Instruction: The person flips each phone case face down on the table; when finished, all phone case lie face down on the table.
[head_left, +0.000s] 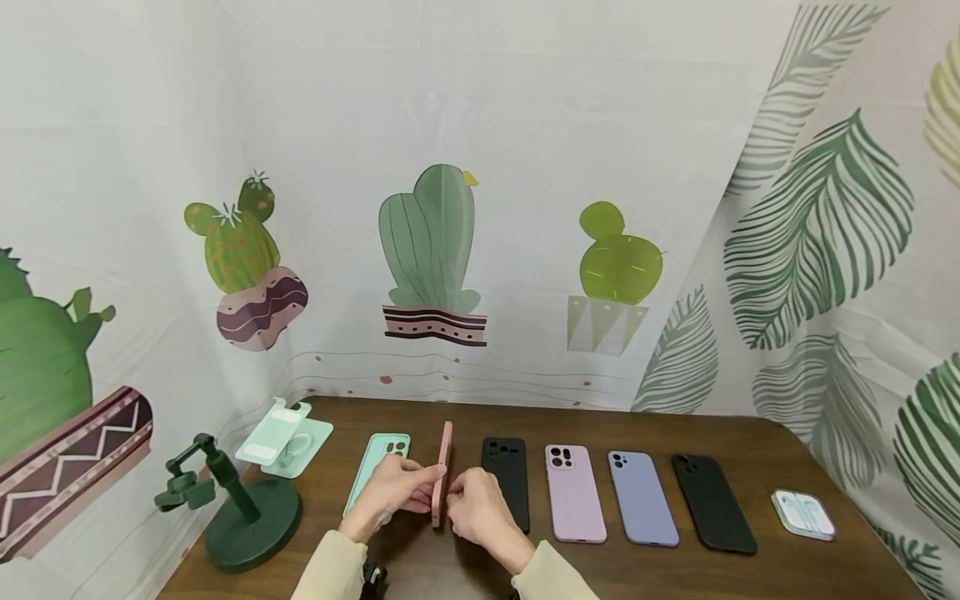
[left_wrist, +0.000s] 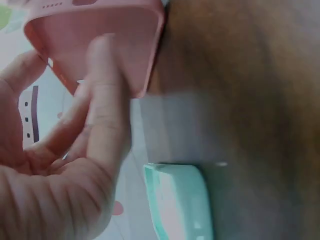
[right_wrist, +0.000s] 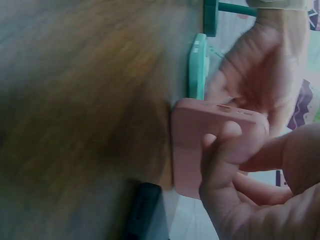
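Observation:
A pink phone case (head_left: 442, 477) stands on its long edge on the wooden table, between both hands. My left hand (head_left: 402, 486) grips it from the left, thumb at the upper edge. In the left wrist view, a finger lies across the hollow inner side of the pink case (left_wrist: 132, 47). My right hand (head_left: 477, 505) has curled fingers at the other side. In the right wrist view, its fingertips (right_wrist: 230, 131) hold the case near the flat back. Partly behind the left hand lies a mint phone case (head_left: 367, 462). A black phone case (head_left: 510, 483) lies right of the right hand.
Farther right lie a lilac phone case (head_left: 576, 496), a blue-violet one (head_left: 643, 500), another black one (head_left: 714, 504) and a small white-and-mint box (head_left: 803, 514). At left stand a dark green stand (head_left: 251, 521) and a mint folding holder (head_left: 285, 437). A printed cloth (head_left: 525, 125) hangs behind the table.

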